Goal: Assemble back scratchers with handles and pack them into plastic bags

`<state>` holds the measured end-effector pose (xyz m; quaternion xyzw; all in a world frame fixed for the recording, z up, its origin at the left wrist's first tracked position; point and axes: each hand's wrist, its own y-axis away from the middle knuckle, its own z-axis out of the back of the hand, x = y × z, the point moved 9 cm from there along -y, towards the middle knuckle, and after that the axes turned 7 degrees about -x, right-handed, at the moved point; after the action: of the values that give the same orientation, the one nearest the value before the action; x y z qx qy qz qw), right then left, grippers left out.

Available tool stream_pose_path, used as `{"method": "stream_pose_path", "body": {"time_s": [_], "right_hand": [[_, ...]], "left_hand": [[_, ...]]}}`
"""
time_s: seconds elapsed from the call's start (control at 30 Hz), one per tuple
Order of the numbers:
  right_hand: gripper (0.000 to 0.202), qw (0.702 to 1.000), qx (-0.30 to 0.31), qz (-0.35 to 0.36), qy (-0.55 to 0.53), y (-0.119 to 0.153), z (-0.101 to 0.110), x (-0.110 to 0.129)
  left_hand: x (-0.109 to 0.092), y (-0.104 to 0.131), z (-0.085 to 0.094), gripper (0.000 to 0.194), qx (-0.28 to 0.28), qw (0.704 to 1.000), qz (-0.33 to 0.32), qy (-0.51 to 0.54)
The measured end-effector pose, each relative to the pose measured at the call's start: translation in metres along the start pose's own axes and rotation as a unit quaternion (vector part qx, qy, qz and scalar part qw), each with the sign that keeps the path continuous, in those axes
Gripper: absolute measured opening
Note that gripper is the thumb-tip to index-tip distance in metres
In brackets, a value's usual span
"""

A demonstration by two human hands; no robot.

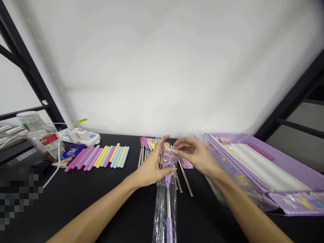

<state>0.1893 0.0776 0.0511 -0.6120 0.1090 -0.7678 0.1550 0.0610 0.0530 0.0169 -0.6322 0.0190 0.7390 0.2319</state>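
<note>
Left hand [149, 170] angled inward, forefinger raised and apart, thumb across the head of a purple back scratcher [168, 202], which it holds; right hand [198, 157] bent at the wrist, thumb and fingertips in a narrow pinch at the upper corner of a printed card [169, 156]. Scratcher lies between the forearms over the black tabletop [106, 206], shaft and handle along a clear bag [159, 216], running from the left hand away from the tabletop's back edge.
</note>
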Motion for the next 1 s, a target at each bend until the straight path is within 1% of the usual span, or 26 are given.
{"method": "stream_pose_path", "body": {"time_s": [0.13,0.2,0.27,0.3,0.33,0.37,0.4,0.43,0.47,0.5,0.53,0.6,0.67,0.73,0.77,0.8,0.83,0.87,0.9,0.97,1.0], "right_hand": [[0.031,1.0,-0.008,0.008,-0.013,0.0,-0.003,-0.001],[0.035,0.999,-0.031,0.012,-0.009,0.0,0.0,-0.002],[0.037,0.999,-0.048,-0.011,0.005,0.001,0.002,-0.006],[0.038,0.999,-0.034,-0.039,0.008,0.003,-0.001,-0.011],[0.039,0.997,0.0,-0.074,0.002,0.006,-0.008,-0.016],[0.04,0.993,0.047,-0.108,-0.015,0.01,-0.018,-0.02],[0.041,0.985,0.095,-0.136,-0.041,0.015,-0.028,-0.021],[0.042,0.978,0.127,-0.153,-0.07,0.019,-0.035,-0.02],[0.043,0.973,0.136,-0.157,-0.096,0.02,-0.037,-0.017],[0.043,0.974,0.124,-0.151,-0.114,0.019,-0.034,-0.013],[0.042,0.978,0.1,-0.14,-0.121,0.016,-0.026,-0.008],[0.038,0.987,0.049,-0.112,-0.105,0.008,-0.002,-0.001],[0.035,0.994,0.019,-0.086,-0.068,0.0,0.032,0.004],[0.034,0.997,-0.013,-0.078,-0.024,-0.008,0.075,0.003],[0.033,0.996,-0.04,-0.083,-0.001,-0.011,0.1,0.0],[0.03,0.993,-0.079,-0.085,0.029,-0.013,0.128,-0.005],[0.024,0.984,-0.136,-0.087,0.072,-0.013,0.159,-0.011],[0.021,0.966,-0.201,-0.101,0.131,-0.01,0.189,-0.019],[0.019,0.952,-0.232,-0.116,0.16,-0.006,0.211,-0.028],[0.019,0.931,-0.262,-0.145,0.208,0.003,0.24,-0.051],[0.019,0.922,-0.262,-0.161,0.235,0.008,0.249,-0.062]], "left_hand": [[0.0,0.0,-0.001,0.096,0.001,1.0,0.011,0.021],[-0.001,-0.001,0.003,0.094,-0.016,1.0,0.006,0.021],[-0.003,-0.004,0.013,0.089,-0.068,0.998,-0.007,0.003],[-0.005,-0.006,0.022,0.086,-0.107,0.994,-0.017,-0.006],[-0.008,-0.008,0.031,0.083,-0.149,0.988,-0.03,-0.013],[-0.011,-0.01,0.04,0.079,-0.193,0.98,-0.043,-0.02],[-0.014,-0.013,0.049,0.076,-0.234,0.97,-0.053,-0.027],[-0.018,-0.017,0.056,0.073,-0.27,0.96,-0.062,-0.034],[-0.023,-0.022,0.061,0.071,-0.296,0.952,-0.069,-0.043],[-0.028,-0.028,0.063,0.07,-0.309,0.947,-0.074,-0.051],[-0.033,-0.036,0.062,0.07,-0.313,0.945,-0.08,-0.056],[-0.043,-0.054,0.054,0.071,-0.303,0.948,-0.088,-0.05],[-0.049,-0.069,0.037,0.074,-0.279,0.955,-0.089,-0.04],[-0.05,-0.08,0.012,0.077,-0.242,0.965,-0.085,-0.047],[-0.049,-0.084,-0.003,0.077,-0.214,0.972,-0.084,-0.057],[-0.047,-0.085,-0.02,0.076,-0.18,0.977,-0.085,-0.07],[-0.044,-0.086,-0.038,0.074,-0.143,0.982,-0.086,-0.086],[-0.041,-0.084,-0.056,0.072,-0.106,0.985,-0.089,-0.1],[-0.037,-0.082,-0.073,0.069,-0.072,0.987,-0.094,-0.112],[-0.031,-0.076,-0.104,0.064,-0.009,0.986,-0.103,-0.131],[-0.028,-0.073,-0.118,0.061,0.019,0.984,-0.108,-0.137]]}}
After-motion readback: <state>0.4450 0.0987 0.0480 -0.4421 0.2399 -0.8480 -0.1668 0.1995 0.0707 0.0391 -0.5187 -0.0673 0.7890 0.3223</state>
